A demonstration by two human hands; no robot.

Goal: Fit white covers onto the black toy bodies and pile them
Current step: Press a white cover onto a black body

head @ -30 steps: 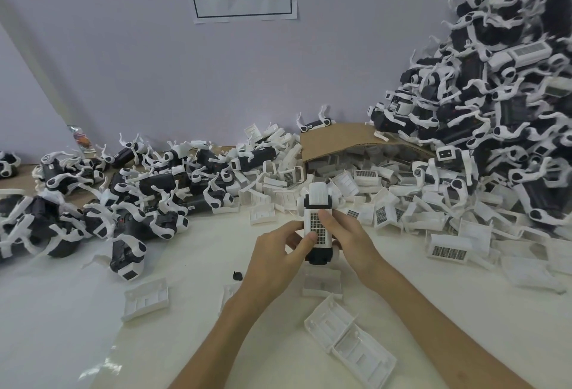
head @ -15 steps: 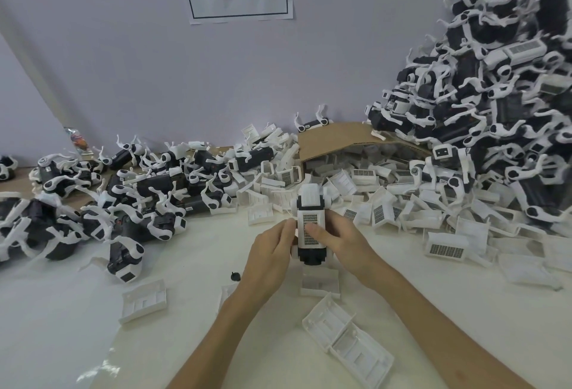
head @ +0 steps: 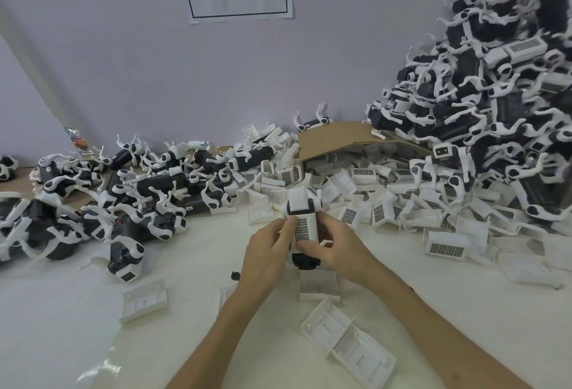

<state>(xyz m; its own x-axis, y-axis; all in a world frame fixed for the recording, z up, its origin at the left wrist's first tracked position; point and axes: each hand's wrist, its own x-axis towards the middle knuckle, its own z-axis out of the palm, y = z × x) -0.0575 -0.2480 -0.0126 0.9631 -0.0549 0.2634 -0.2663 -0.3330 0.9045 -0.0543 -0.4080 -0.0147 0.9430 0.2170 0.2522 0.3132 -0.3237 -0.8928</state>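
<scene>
As left hand (head: 268, 254) and right hand (head: 339, 254) clamp one toy (head: 303, 207), bare bodies (head: 158, 180) wait at nine o'clock (finished pile (head: 501, 104) at two).

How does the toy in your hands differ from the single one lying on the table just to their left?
The held toy is gripped by the left hand and right hand; the lone toy lies untouched on the table. The held toy wears a white cover with a dark grille patch; the lone toy shows no such cover, just black body. Both are black with white parts.
</scene>
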